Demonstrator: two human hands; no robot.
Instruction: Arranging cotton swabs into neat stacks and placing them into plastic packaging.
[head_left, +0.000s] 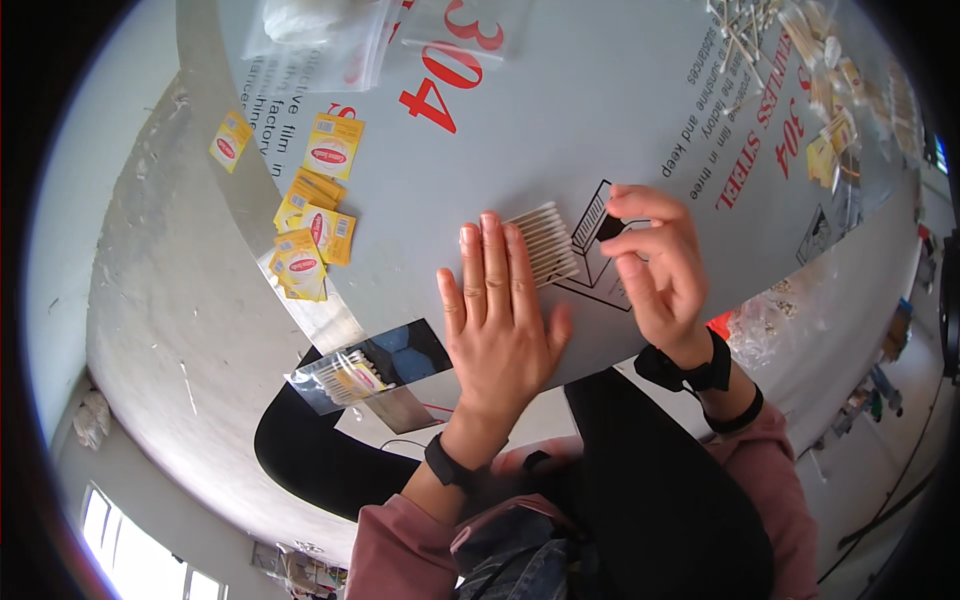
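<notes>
Head view. Steel sheet (560,110) under protective film as work surface, red and black print across it, edge curving down toward the lap. Beyond the sheet, grey concrete floor (150,300), stained and cracked; window (130,545) at lower left of the picture, clutter and cables on the floor at far right.

Left hand (497,320) flat, fingers straight and together, palm down on the sheet, gripping nothing; fingertips touching the near end of a row of cotton swabs (545,242). Swabs lying side by side in a neat band, just past the left fingertips and between the two hands. Right hand (655,262) raised just right of the swabs, thumb and forefinger pinched on a small dark piece (608,228); what the piece is, not clear.

Containers: clear bag (338,378) of swabs with a yellow label inside, on the sheet edge near the left wrist. More clear bags (320,35) at the far edge, well beyond the left hand, white contents. Loose yellow labels (315,225) scattered left of the left hand. Heap of loose swabs and filled packs (820,80) far right, well beyond the right hand.

Black bands on both wrists, pink sleeves.
</notes>
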